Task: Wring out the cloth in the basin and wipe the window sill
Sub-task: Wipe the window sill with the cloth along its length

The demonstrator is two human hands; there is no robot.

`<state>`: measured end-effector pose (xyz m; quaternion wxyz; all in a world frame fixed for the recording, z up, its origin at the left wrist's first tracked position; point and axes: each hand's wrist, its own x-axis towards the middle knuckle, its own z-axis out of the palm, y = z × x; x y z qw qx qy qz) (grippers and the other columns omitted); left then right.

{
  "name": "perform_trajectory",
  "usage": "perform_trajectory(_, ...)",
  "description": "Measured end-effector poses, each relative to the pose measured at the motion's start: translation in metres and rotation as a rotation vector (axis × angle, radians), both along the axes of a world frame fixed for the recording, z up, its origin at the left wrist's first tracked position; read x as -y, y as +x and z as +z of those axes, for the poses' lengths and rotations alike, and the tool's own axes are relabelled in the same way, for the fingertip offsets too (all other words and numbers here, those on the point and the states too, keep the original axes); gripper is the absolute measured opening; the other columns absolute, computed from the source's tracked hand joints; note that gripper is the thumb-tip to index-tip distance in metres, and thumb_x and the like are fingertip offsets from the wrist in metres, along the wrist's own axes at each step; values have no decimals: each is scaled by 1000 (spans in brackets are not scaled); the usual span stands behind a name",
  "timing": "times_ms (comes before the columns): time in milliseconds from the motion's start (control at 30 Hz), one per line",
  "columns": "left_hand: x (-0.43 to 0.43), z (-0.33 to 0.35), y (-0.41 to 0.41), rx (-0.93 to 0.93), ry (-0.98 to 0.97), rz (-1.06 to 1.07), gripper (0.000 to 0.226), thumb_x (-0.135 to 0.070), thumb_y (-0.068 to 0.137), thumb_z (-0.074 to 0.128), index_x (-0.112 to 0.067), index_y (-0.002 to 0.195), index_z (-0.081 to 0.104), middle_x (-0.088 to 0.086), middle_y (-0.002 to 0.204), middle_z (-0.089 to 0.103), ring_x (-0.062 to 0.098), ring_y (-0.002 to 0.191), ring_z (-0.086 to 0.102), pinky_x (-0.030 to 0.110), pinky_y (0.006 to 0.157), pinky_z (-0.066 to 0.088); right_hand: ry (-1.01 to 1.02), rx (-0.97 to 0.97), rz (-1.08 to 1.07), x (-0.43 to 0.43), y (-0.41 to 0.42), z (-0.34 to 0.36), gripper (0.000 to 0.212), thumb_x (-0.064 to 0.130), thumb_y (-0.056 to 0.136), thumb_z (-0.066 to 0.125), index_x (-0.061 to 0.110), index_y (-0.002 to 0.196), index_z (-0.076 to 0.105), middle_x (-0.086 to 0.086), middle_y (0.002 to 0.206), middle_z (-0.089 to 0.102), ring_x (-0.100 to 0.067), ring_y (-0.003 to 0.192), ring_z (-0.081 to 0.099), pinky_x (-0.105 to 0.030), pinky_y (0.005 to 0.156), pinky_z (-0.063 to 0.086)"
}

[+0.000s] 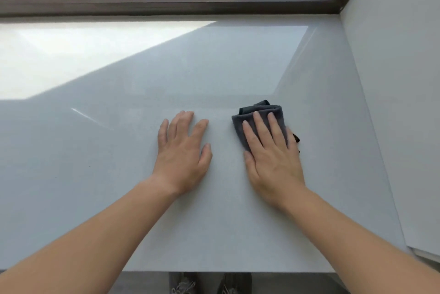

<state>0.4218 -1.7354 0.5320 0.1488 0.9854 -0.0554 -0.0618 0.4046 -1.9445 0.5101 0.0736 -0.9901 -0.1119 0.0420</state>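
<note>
A folded dark grey cloth (247,115) lies on the wide, pale grey window sill (119,151), right of centre. My right hand (271,158) presses flat on top of the cloth, fingers stretched out over it, covering its near part. My left hand (183,151) rests flat on the bare sill just left of the cloth, fingers spread and holding nothing. No basin is in view.
The dark window frame (166,3) runs along the far edge of the sill. A white side wall (392,79) bounds the sill on the right. Sunlight falls on the sill's far left. My shoes (209,284) show below the sill's near edge.
</note>
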Motion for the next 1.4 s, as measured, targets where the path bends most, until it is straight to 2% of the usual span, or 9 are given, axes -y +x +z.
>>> perform_trajectory(100, 4, 3, 24, 2, -11, -20, 63, -40, 90, 31, -22, 150, 30, 8, 163, 11, 21, 152, -1, 41, 122, -8, -11, -18, 120, 31, 30, 0, 61, 42, 98, 29, 25, 157, 29, 3, 167, 18, -22, 154, 10, -48, 122, 12)
perform_trajectory(300, -2, 1, 91, -41, 25, -31, 62, -38, 99, 33, -26, 156, 12, 4, 166, -6, 17, 151, -14, 40, 121, -13, -1, -65, -325, 25, 125, 5, 62, 41, 102, 25, 27, 160, 6, 4, 169, -5, -19, 154, -11, -47, 124, -2)
perform_trajectory(467, -1, -12, 135, -149, 142, -63, 67, -50, 100, 20, -26, 156, -6, 6, 163, -21, 23, 148, -26, 44, 119, -17, -1, -60, 71, -1, 97, 5, 65, 46, 96, 19, 30, 159, 14, 7, 168, 3, -18, 155, -5, -43, 123, -2)
perform_trajectory(533, 0, -16, 137, -122, 174, -83, 68, -53, 99, 17, -26, 156, -9, 7, 163, -22, 25, 148, -26, 46, 119, -16, -7, -65, 101, 20, 124, 5, 65, 46, 96, 20, 31, 158, 17, 9, 168, 7, -16, 155, -1, -42, 124, 3)
perform_trajectory(733, 0, -19, 137, -100, 156, -80, 72, -56, 91, 6, -27, 155, -11, 6, 163, -23, 26, 147, -28, 48, 119, -16, -6, -57, -380, 9, 226, 6, 61, 42, 102, 23, 29, 160, 8, 4, 169, -2, -20, 154, -7, -48, 124, 1)
perform_trajectory(933, -3, -18, 138, -93, 152, -93, 72, -55, 92, 6, -25, 155, -13, 9, 162, -23, 30, 146, -29, 50, 118, -16, -11, -66, 61, 2, 210, 8, 63, 45, 98, 20, 31, 159, 15, 9, 168, 4, -16, 155, -2, -43, 124, 6)
perform_trajectory(1133, -5, -13, 139, -167, 145, -111, 71, -54, 90, -1, -26, 151, -25, 9, 157, -37, 29, 140, -41, 51, 116, -20, 18, -60, -450, 3, 281, 5, 59, 38, 102, 24, 30, 159, 12, 6, 169, 1, -20, 154, -5, -48, 123, 3)
perform_trajectory(1300, -3, -12, 142, -197, 156, -102, 78, -58, 80, -11, -28, 150, -25, 6, 156, -37, 26, 140, -41, 50, 116, -22, 3, -52, -65, -37, 249, 7, 58, 41, 104, 26, 33, 159, 10, 8, 168, -1, -18, 154, -7, -45, 124, 1)
perform_trajectory(1400, -1, -6, 145, -175, 151, -73, 80, -59, 80, -4, -29, 154, -10, 6, 160, -24, 26, 145, -31, 48, 117, -20, -3, -57, -2, -6, 260, 9, 57, 38, 104, 28, 34, 159, 12, 11, 168, 2, -16, 154, -4, -40, 124, 1)
